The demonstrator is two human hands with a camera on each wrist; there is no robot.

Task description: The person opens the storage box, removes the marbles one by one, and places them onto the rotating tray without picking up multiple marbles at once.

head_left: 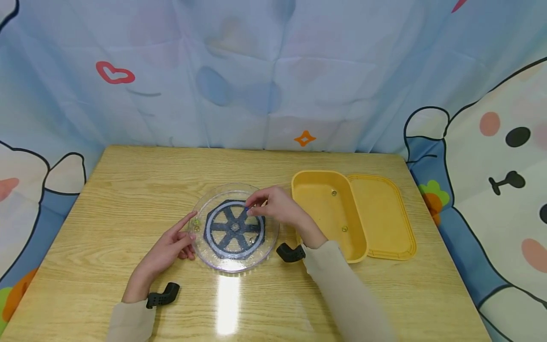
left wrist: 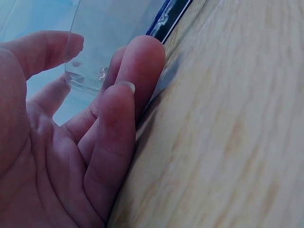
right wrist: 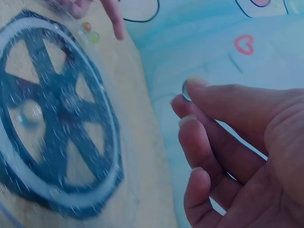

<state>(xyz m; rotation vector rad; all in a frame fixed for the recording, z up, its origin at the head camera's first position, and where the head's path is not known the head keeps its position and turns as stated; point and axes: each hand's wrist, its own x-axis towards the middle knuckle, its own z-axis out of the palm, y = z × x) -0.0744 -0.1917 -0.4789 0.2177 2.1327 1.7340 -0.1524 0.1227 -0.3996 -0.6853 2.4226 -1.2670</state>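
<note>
My left hand (head_left: 173,244) holds the left rim of a round clear dish (head_left: 232,268), its fingers bent at the outer wall in the left wrist view. Through the dish shows a dark spoked hexagon (head_left: 235,227) with a pale ring; whether it lies inside or underneath, I cannot tell. A yellowish marble (right wrist: 94,37) and an orange-tinted marble (right wrist: 86,27) lie by the left rim, and another glass marble (right wrist: 31,114) rests among the spokes. Above the dish, my right hand (head_left: 273,206) pinches a small glass marble (right wrist: 185,90) between thumb and forefinger, mostly covered by the fingertips.
To the right stands a yellow box (head_left: 318,204) with two marbles in it, one glass marble (head_left: 334,193) towards the back. Its yellow lid (head_left: 382,216) lies flat against the box's right side. A patterned curtain (head_left: 265,76) hangs behind the wooden table (head_left: 141,190).
</note>
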